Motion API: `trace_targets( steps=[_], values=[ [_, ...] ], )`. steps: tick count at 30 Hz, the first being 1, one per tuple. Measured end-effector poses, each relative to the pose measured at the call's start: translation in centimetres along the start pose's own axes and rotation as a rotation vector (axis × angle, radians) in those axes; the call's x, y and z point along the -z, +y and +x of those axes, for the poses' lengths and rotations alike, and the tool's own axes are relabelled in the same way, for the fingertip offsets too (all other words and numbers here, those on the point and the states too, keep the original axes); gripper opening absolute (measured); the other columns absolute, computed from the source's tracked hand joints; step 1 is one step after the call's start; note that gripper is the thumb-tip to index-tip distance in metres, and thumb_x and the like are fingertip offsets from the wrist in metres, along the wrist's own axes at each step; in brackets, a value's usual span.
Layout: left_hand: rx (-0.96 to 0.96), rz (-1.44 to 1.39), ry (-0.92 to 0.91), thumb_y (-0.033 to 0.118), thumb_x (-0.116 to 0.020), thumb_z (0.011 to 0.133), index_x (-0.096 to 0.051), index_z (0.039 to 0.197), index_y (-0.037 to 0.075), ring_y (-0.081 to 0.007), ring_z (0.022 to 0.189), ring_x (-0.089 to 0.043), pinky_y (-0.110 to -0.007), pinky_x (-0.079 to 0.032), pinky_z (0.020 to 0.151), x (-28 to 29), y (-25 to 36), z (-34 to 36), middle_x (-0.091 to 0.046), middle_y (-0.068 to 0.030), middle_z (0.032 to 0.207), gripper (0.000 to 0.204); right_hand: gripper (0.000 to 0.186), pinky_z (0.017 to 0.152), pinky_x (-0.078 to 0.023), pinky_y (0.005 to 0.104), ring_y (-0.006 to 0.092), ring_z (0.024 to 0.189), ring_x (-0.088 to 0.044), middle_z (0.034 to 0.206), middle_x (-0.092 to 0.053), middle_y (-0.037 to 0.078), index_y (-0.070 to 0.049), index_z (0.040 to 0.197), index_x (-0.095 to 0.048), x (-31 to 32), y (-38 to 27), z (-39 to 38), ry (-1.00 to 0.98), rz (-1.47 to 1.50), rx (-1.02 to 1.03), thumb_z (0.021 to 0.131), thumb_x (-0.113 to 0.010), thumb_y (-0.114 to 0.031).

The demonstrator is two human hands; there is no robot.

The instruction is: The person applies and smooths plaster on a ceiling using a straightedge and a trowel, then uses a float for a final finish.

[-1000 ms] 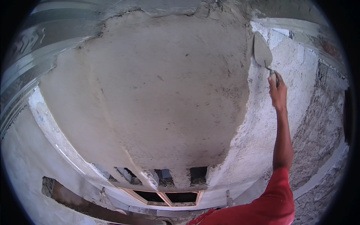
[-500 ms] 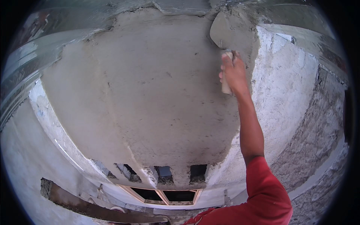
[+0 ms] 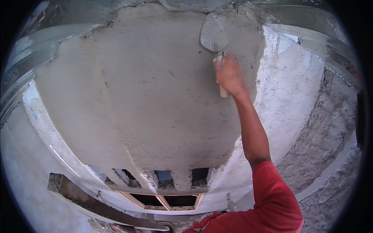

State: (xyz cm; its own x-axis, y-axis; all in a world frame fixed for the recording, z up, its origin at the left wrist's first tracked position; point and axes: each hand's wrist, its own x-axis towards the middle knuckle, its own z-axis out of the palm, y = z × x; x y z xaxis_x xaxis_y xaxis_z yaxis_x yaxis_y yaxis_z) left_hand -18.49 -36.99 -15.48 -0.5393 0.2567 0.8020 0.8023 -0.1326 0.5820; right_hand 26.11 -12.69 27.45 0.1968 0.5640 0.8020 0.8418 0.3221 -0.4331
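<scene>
My right hand [image 3: 230,73] is closed round the pale handle of a trowel [image 3: 214,34]. The rounded, grey-smeared blade points upward near the top of the wall, close against the wet grey plaster [image 3: 155,85]; whether it touches cannot be told. At the lower left juts a brown mortar board [image 3: 89,201], tilted, with grey mortar crusted on its far left end. Only a small part of my left hand [image 3: 123,228] shows beneath the board at the bottom edge, apparently gripping it; its fingers are mostly hidden.
Several square openings [image 3: 163,179] pierce the lower plaster. Below them is a wooden window frame [image 3: 165,201]. A whitish unplastered strip [image 3: 283,93] and a rough grey wall [image 3: 330,116] stand to the right. A glossy, curved grey surface [image 3: 89,17] spans the top.
My right hand and the trowel have shifted left across the upper plaster, and the blade has turned to show a smeared face. The mortar board has swung slightly, its left end moving right and up.
</scene>
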Motion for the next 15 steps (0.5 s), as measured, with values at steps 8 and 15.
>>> trace_targets(
  steps=[8, 15],
  values=[
    [0.028, -0.108, -0.039, 0.038, -0.066, 0.086, -0.047, 0.129, 0.007, -0.0306, 0.101, -0.057, -0.046, -0.048, 0.088, -0.8, 0.7, 0.0, -0.056, -0.016, 0.115, 0.056, 0.044, 0.071, -0.052, 0.0488, 0.0386, 0.073, -0.067, 0.072, -0.063, 0.02, 0.005, 0.13, -0.044, 5.3, 3.8, -3.8, -0.118, -0.284, -0.102, 0.101, -0.041, -0.028],
    [0.051, -0.164, -0.077, 0.039, -0.067, 0.085, -0.048, 0.127, 0.006, -0.0273, 0.104, -0.056, -0.043, -0.047, 0.091, -0.6, 1.4, -0.1, -0.055, -0.0134, 0.116, 0.057, 0.052, 0.074, -0.053, 0.0474, 0.0369, 0.074, -0.066, 0.079, -0.066, 0.023, 0.002, 0.138, -0.04, 9.7, 5.0, 2.8, -0.038, -0.503, 0.033, 0.101, -0.039, -0.034]
  ],
)
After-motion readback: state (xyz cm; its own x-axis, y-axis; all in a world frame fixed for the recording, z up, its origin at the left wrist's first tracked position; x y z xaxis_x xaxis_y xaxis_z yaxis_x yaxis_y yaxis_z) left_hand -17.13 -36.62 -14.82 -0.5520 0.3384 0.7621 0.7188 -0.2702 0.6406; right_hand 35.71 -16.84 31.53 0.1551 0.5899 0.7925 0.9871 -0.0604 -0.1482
